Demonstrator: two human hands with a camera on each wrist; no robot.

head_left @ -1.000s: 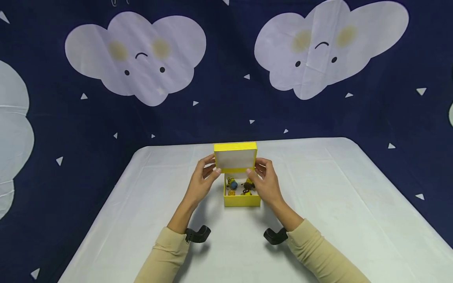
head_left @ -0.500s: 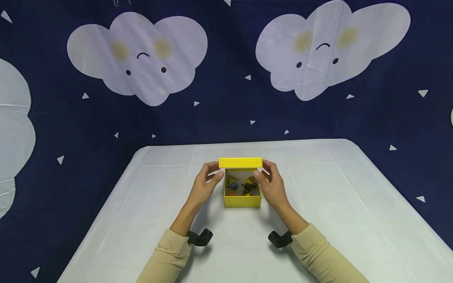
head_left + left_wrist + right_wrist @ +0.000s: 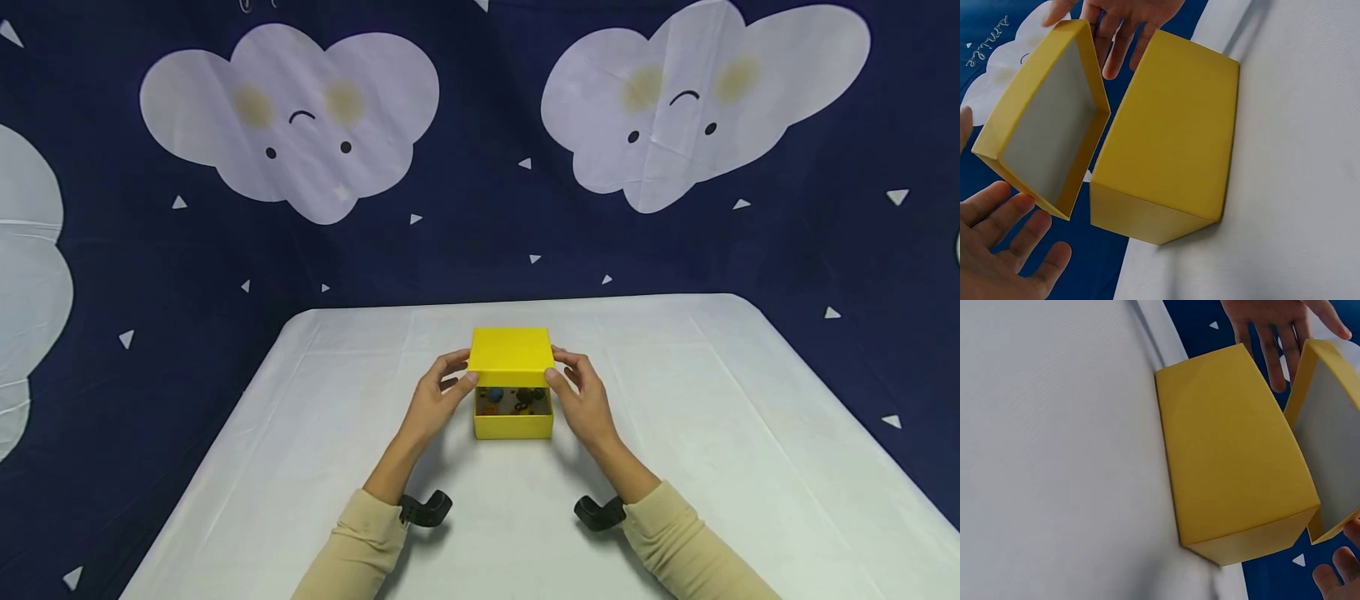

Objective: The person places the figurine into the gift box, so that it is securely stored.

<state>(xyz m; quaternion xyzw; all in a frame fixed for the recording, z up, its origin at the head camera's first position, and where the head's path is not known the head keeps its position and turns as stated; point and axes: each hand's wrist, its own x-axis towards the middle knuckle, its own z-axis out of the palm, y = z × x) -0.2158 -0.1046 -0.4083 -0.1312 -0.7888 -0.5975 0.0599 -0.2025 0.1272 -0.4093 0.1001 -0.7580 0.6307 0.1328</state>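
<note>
A yellow box lid (image 3: 511,348) hovers over the yellow box (image 3: 513,427), tilted with its top towards me. My left hand (image 3: 437,398) holds the lid's left side between thumb and fingers. On the opposite side my right hand (image 3: 587,406) grips it the same way. Below the lid's front edge, several small toy figures (image 3: 495,395) show inside the box, partly hidden. Both wrist views show a gap between the lid's pale inside (image 3: 1050,125) and the box wall (image 3: 1169,125). In the right wrist view the box (image 3: 1235,450) stands upright on the cloth.
A white cloth (image 3: 360,375) covers the table around the box. Behind it hangs a dark blue curtain (image 3: 480,250) with cloud and triangle prints. Each wrist wears a black camera mount (image 3: 427,509).
The lid has tipped over from standing upright with its inside facing me to top side showing, and come over the box. Both hands turned with it. The figures are now more covered.
</note>
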